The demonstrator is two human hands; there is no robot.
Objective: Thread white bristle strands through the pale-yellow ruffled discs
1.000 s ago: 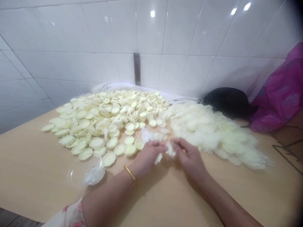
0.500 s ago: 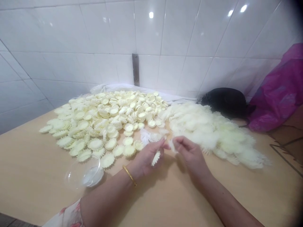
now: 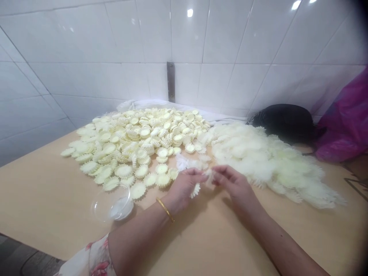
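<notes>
The left hand (image 3: 185, 186) was curled almost shut, and it held a small white frilly disc (image 3: 195, 190) that stuck out from under the fingers. The right hand (image 3: 232, 184) was partly closed, and its fingertips (image 3: 216, 173) pinched a soft white tuft (image 3: 209, 178). The two hands were very close together, just above the desk (image 3: 43, 191). A few loose white fluffy bits (image 3: 184, 163) lay just past the left hand. Farther left was a big pile of pale yellow ridged discs (image 3: 129, 145), and to the right was a big pile of fluffy white pieces (image 3: 267, 165). The two piles nearly met. A clear plastic bowl (image 3: 112, 203) with something white in it sat beside the discs, near the left arm (image 3: 138, 245). That arm had a gold bangle (image 3: 165, 209) and a flowery sleeve (image 3: 97, 257). Behind the piles were a white cloth (image 3: 161, 105), a white tile wall (image 3: 86, 50), and a metal strip (image 3: 171, 82). A black bag (image 3: 283, 122) and a pink plastic bag (image 3: 345, 122) sat at the far right.
</notes>
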